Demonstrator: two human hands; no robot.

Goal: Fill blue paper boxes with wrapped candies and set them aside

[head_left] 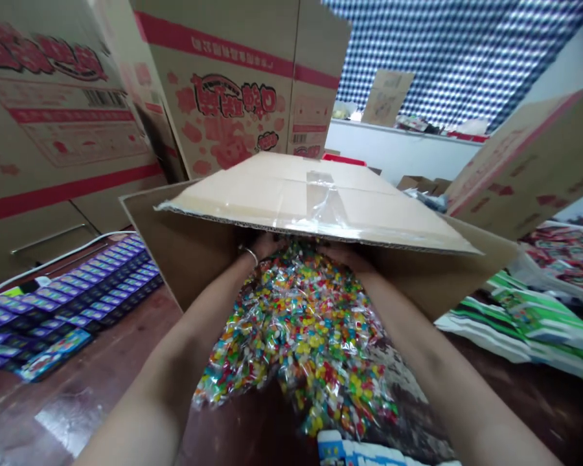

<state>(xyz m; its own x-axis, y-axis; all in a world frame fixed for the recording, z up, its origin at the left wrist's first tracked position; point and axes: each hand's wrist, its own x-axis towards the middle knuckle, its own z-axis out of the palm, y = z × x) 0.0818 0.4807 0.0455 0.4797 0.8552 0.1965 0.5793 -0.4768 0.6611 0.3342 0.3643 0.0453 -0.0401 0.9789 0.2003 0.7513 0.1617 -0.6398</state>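
Both forearms reach into a cardboard box (398,200) lying on its side with its mouth toward me. Clear plastic bags of multicoloured candies (315,323) spread from the opening onto the table. Just under the upper flap, my left hand (266,246), with a bracelet at the wrist, is at the left side of the candy bags. On their right side is my right hand (344,254), in the shadow of the flap. The fingers of both hands are mostly hidden, so their grip does not show.
Rows of purple packets (92,285) lie on the left of the dark red table (121,362). Green and white packages (529,317) are stacked at right. Large printed cartons (238,84) stand behind. A blue and white package (357,453) is at the front edge.
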